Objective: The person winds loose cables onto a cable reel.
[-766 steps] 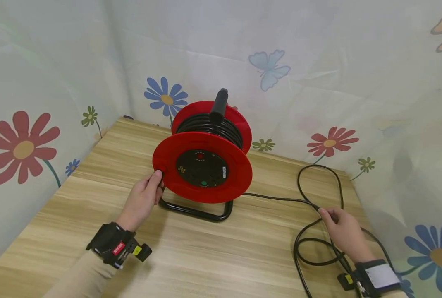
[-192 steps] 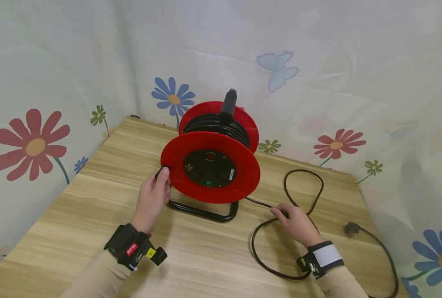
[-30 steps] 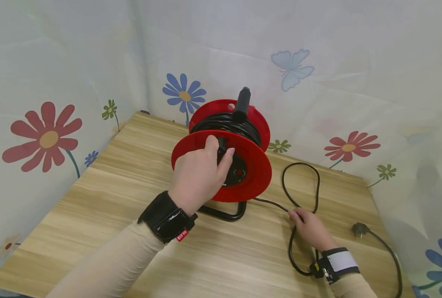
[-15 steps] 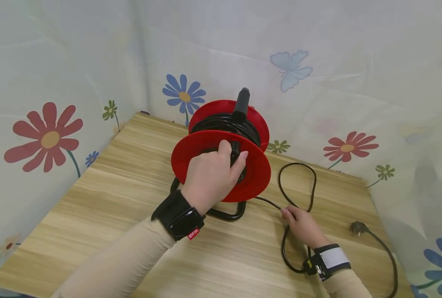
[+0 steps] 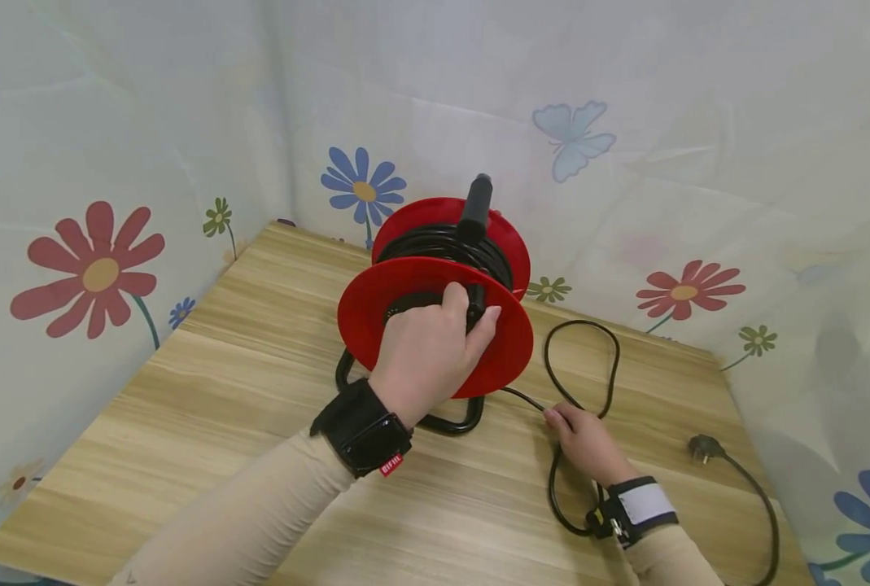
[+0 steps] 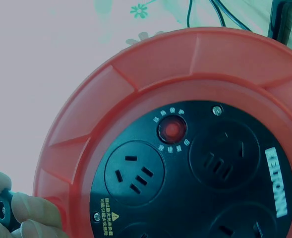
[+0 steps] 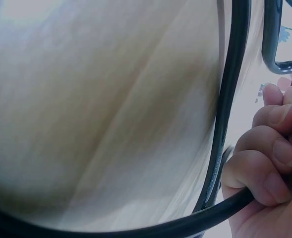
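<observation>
A red cable reel point(image 5: 361, 313) stands on its black tube frame point(image 5: 449, 425), wound with black cable point(image 5: 442, 242). My left hand point(image 5: 423, 354) grips the black crank knob point(image 5: 476, 303) at the upper right of the front disc. The left wrist view shows fingers point(image 6: 34, 210) curled round that knob, beside the black socket panel point(image 6: 185, 168) with its red button. To the reel's right, my right hand point(image 5: 588, 443) holds the cable running out from under the disc. In the right wrist view its fingers point(image 7: 255, 163) wrap round the black cable point(image 7: 185, 225).
Loose cable forms a loop point(image 5: 614, 366) behind the right hand and another bend beside the wrist. The plug point(image 5: 706, 448) lies at the right of the wooden table point(image 5: 244, 325). The reel's black carrying handle point(image 5: 476, 207) rises behind the disc, near the flowered curtain point(image 5: 435, 106).
In the last second the left hand carries the knob clockwise, right and down; the right hand shifts left toward the reel. Less cable lies loose than in the oldest frame, and the plug now shows.
</observation>
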`<state>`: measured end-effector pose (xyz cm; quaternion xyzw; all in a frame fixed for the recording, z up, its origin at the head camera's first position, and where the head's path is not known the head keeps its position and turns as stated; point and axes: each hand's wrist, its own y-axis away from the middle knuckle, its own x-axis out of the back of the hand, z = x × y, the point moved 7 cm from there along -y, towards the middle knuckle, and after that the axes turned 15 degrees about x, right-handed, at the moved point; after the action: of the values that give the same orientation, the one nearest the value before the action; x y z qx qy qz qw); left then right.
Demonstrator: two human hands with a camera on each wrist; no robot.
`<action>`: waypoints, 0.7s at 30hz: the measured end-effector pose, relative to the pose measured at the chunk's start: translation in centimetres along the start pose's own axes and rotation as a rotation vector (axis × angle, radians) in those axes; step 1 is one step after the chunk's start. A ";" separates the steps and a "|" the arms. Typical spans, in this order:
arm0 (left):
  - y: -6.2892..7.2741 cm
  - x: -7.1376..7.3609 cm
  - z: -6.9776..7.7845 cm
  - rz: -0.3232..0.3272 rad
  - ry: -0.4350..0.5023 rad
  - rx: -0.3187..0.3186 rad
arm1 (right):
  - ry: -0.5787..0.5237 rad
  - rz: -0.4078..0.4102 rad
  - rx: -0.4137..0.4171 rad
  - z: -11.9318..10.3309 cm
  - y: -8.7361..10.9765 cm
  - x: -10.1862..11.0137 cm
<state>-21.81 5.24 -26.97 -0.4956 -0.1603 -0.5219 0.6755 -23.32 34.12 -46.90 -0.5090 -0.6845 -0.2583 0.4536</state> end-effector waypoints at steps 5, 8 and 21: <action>0.3 -0.4 0.6 0.010 -0.017 -0.022 | -0.009 0.000 0.015 -0.5 -0.3 -0.2; 0.4 -0.5 0.9 0.011 -0.029 -0.030 | -0.010 0.001 0.014 -0.6 -0.4 -0.3; 0.6 -1.2 1.4 0.004 -0.060 -0.035 | 0.006 0.026 0.043 -1.0 -0.7 -0.7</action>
<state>-21.33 7.03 -27.52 -0.5231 -0.1704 -0.5081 0.6627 -23.54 32.73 -46.98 -0.5072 -0.6817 -0.2391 0.4699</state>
